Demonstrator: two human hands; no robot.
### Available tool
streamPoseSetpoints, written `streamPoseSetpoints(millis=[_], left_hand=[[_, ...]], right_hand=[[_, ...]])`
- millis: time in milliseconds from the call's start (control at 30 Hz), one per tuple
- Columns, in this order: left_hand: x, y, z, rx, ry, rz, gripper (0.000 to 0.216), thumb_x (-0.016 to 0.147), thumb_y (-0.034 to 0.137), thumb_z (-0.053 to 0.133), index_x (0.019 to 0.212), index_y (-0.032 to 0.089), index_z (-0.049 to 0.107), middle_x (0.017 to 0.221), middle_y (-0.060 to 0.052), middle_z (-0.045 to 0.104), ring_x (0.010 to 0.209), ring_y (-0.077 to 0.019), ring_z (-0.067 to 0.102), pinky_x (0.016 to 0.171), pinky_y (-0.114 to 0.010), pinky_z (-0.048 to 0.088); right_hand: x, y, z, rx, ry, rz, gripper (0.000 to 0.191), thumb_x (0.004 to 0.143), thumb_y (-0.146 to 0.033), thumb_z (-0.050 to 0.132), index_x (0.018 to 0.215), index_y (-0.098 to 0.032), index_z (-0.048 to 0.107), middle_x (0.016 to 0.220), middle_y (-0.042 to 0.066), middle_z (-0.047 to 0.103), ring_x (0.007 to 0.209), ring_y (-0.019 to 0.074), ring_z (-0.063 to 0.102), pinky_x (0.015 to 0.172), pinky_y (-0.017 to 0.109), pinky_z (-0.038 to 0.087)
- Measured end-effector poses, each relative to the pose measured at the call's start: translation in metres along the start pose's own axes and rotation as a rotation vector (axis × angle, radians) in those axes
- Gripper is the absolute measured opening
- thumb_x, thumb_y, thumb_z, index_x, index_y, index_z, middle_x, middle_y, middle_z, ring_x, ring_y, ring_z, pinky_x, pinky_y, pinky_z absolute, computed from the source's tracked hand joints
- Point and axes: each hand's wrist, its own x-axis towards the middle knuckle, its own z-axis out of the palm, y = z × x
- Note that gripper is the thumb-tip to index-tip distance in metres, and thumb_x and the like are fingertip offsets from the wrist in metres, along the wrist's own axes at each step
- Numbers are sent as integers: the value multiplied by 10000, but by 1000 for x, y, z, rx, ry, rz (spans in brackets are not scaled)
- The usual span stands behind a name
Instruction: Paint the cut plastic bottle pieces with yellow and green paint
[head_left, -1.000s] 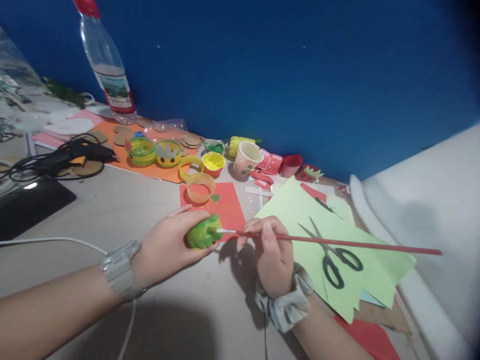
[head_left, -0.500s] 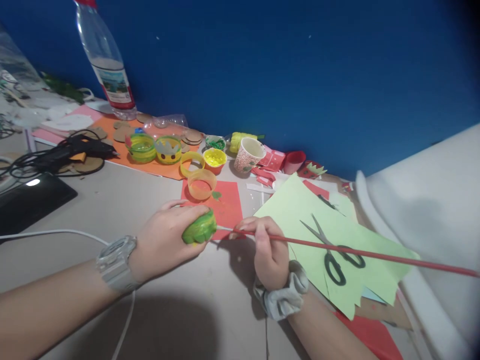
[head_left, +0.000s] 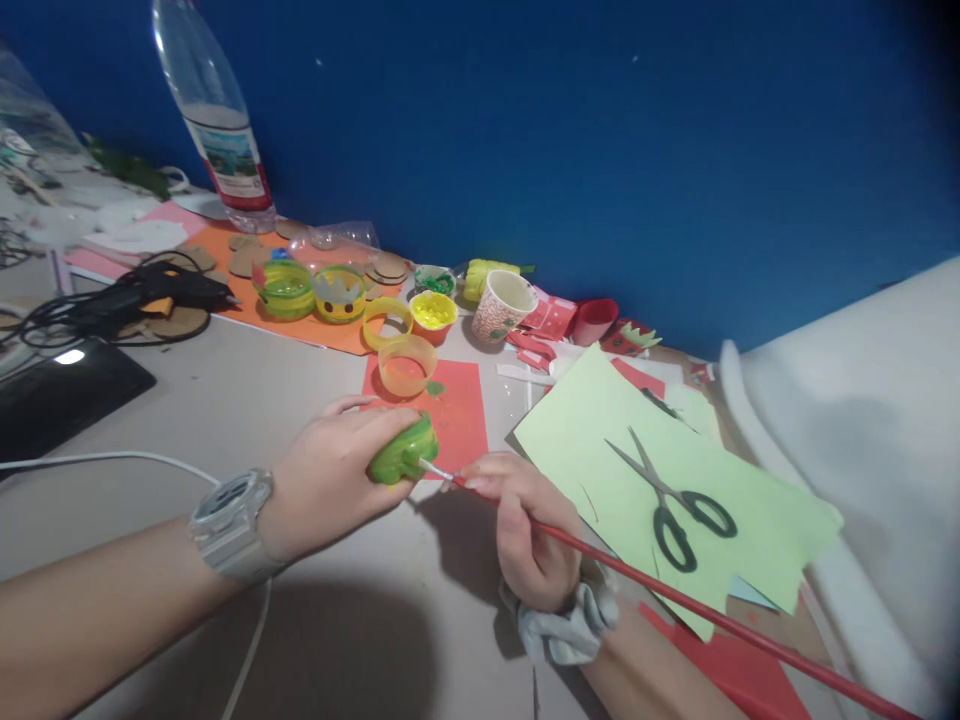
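Observation:
My left hand (head_left: 330,478) is closed around a small green-painted object (head_left: 402,452), held just above the table near a red paper sheet (head_left: 450,408). My right hand (head_left: 525,530) pinches a long red paintbrush (head_left: 675,595) near its ferrule. The brush tip touches the lower right side of the green object, and the handle slants down to the right, off the frame. A watch sits on my left wrist and a grey scrunchie (head_left: 574,622) on my right.
Black-handled scissors (head_left: 671,500) lie on light green paper (head_left: 660,480) at right. Behind are a yellow paint pot (head_left: 433,314), an orange ring (head_left: 406,365), a paper cup (head_left: 502,305), decorated rings (head_left: 311,290), a water bottle (head_left: 217,120), a glue gun (head_left: 161,295) and a blue wall.
The brush handle has swung from level to slanting down to the right. My right hand dropped slightly. The green object turned a little in my left hand.

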Motion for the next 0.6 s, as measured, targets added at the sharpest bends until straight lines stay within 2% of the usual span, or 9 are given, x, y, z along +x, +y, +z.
streamPoseSetpoints(millis=[133,267,300,433,533,600], left_hand=[[1,0,0,6,2,-11,324,792,276,649,1108,207,631,1021,-16,755,951,-201,691,1005,-318,432],[2,0,0,14,2,11,324,784,275,657,1100,201,640,1038,-30,755,953,-207,693,995,-315,441],[2,0,0,17,6,8,327,787,283,657,1103,199,640,1036,-31,756,951,-208,693,992,-314,445],[1,0,1,29,17,-9,335,790,288,657,1113,202,640,1013,-25,757,950,-206,693,996,-309,451],[1,0,1,27,6,-11,326,794,289,648,1110,208,649,1024,-27,756,965,-212,693,1002,-317,453],[2,0,1,22,-8,-23,338,793,297,647,1119,208,649,1029,-30,755,971,-217,692,1005,-323,453]], right_hand=[[3,0,-2,-81,75,-6,275,935,-113,413,1066,-235,622,944,58,689,880,199,661,775,361,552],[3,2,-1,-14,-59,-111,271,932,-136,417,1101,-226,609,951,67,698,846,203,666,738,370,565],[3,3,-1,-29,-45,-86,258,934,-138,424,1081,-225,618,945,65,695,858,203,662,754,372,561],[-2,9,2,7,183,82,249,973,-144,407,998,-236,637,898,43,671,862,194,656,789,378,534],[-3,12,4,109,185,123,244,993,-183,403,987,-245,639,854,29,660,830,191,662,761,372,538],[-2,12,5,72,194,186,237,999,-205,414,956,-239,644,870,34,664,848,191,665,764,361,535]])
